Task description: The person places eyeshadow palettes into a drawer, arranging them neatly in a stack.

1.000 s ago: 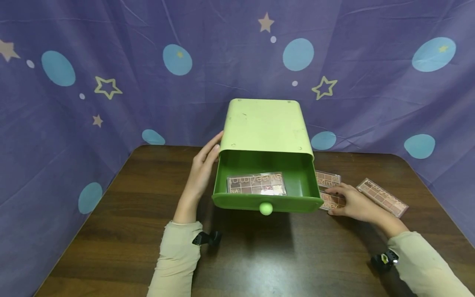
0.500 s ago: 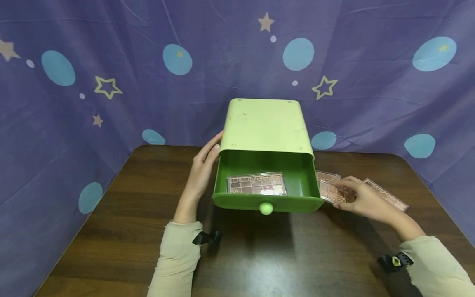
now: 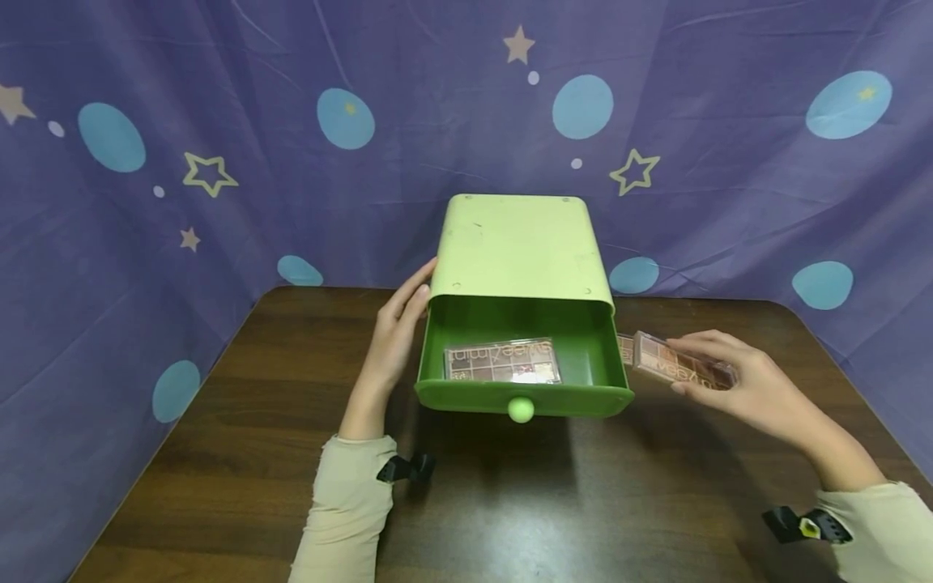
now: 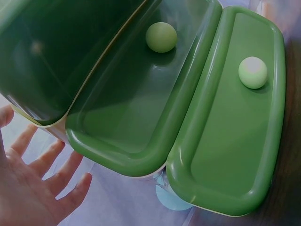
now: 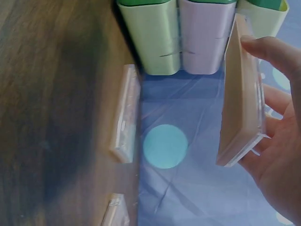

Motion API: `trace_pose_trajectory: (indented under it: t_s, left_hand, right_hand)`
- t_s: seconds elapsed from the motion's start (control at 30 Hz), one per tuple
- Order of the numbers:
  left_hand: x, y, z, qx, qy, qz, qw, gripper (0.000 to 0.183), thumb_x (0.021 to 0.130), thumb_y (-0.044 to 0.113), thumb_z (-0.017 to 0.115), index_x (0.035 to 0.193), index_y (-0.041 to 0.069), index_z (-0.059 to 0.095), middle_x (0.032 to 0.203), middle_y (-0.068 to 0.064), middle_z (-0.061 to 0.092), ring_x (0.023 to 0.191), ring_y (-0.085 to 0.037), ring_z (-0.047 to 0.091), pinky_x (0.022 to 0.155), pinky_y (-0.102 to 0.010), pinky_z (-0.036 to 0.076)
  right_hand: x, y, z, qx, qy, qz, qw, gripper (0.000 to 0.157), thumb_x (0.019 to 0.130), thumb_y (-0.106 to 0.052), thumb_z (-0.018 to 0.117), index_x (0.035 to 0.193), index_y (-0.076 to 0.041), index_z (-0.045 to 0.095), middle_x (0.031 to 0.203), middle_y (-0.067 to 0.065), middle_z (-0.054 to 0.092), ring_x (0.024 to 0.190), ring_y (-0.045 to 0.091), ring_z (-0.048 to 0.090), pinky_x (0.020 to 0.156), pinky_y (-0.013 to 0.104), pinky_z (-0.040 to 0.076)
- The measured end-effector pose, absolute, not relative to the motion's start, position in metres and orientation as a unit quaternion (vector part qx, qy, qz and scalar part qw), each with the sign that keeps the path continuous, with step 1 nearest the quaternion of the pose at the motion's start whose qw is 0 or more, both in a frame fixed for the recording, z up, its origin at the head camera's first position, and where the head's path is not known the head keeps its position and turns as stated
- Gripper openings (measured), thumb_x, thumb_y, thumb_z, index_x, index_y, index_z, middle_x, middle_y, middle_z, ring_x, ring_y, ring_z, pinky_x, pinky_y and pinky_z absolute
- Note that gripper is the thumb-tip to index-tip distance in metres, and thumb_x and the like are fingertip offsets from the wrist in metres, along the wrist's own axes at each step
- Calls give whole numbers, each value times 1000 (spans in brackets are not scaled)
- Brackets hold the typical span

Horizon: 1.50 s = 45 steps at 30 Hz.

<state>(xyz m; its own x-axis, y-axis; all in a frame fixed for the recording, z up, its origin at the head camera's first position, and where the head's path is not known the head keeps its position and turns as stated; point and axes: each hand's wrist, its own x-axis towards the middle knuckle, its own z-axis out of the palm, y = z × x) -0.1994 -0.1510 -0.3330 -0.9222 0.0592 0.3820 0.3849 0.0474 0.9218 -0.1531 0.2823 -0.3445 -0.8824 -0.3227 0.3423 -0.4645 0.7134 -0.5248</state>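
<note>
My right hand (image 3: 758, 389) pinches an eyeshadow palette (image 3: 670, 363) between thumb and fingers, raised above the table to the right of a green drawer cabinet (image 3: 521, 247). In the right wrist view the held palette (image 5: 240, 103) stands edge-on, its plain beige underside showing. My left hand (image 3: 394, 336) rests with extended fingers against the cabinet's left side; the left wrist view shows those fingers (image 4: 59, 169) spread. The cabinet's top drawer (image 3: 521, 398) is pulled out, with another palette (image 3: 503, 362) lying inside it.
Two more palettes lie on the wooden table (image 5: 51, 117): one (image 5: 126, 117) close by the cabinet, another (image 5: 115, 212) farther right, hidden behind my hand in the head view. Lower drawers with round knobs (image 4: 253, 73) are closed. A purple patterned curtain (image 3: 408, 48) hangs behind.
My right hand has taken a palette from beside the cabinet, lifted it and drawn it to the right, tilting it. The left hand and the drawer have stayed in place.
</note>
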Motion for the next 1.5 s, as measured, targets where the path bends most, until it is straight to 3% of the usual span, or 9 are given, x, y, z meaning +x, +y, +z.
trace_pose_trajectory:
  t_s: [0.2, 0.43, 0.6, 0.77, 0.97, 1.27, 1.5]
  left_hand:
    - [-200, -151, -334, -154, -715, -671, 122, 43, 106, 28, 45, 148, 19, 50, 146, 8, 50, 121, -13, 52, 97, -34, 44]
    - [-200, -151, -334, -157, -713, -673, 121, 43, 106, 28, 45, 148, 18, 50, 146, 7, 50, 122, -13, 52, 98, -34, 44]
    - [-200, -150, -334, -159, -713, -672, 122, 43, 106, 27, 45, 148, 18, 50, 146, 8, 50, 122, -13, 52, 98, -33, 43]
    - [-200, -150, -334, -161, -712, -673, 123, 43, 106, 27, 45, 147, 17, 50, 146, 7, 51, 122, -13, 52, 97, -33, 44]
    - [-200, -150, -334, -160, -713, -671, 124, 43, 106, 27, 45, 147, 17, 50, 146, 7, 50, 123, -13, 51, 98, -33, 43]
    - [-200, -151, -334, -156, -714, -671, 124, 43, 106, 26, 45, 147, 17, 50, 146, 6, 50, 123, -13, 51, 97, -32, 43]
    - [-199, -151, -333, -159, -714, -670, 125, 43, 106, 25, 44, 148, 16, 49, 148, 4, 49, 122, -15, 51, 96, -32, 43]
  right_hand:
    - [-148, 278, -337, 253, -890, 340, 167, 54, 75, -1, 84, 125, -19, 70, 122, -3, 62, 111, 2, 51, 87, 9, 36]
    - [-138, 259, -317, 324, -838, 363, 246, 53, 64, 16, 80, 114, 1, 72, 116, 16, 65, 111, 9, 54, 87, 13, 40]
    - [-128, 242, -298, 363, -806, 386, 264, 33, 80, -2, 80, 111, 6, 72, 114, 20, 66, 111, 14, 56, 89, 16, 40]
    - [-125, 231, -289, 387, -783, 398, 280, 36, 90, -24, 76, 108, 7, 72, 113, 20, 67, 109, 15, 57, 86, 17, 41]
    - [-128, 222, -289, 403, -771, 406, 279, 39, 91, -29, 74, 108, 6, 73, 114, 20, 67, 109, 16, 57, 92, 20, 41]
    - [-142, 207, -295, 438, -750, 419, 264, 40, 87, -27, 78, 110, 5, 73, 117, 20, 67, 109, 20, 56, 92, 23, 41]
    - [-146, 185, -286, 451, -750, 414, 252, 43, 91, -35, 73, 111, 2, 73, 117, 18, 66, 109, 21, 55, 86, 22, 42]
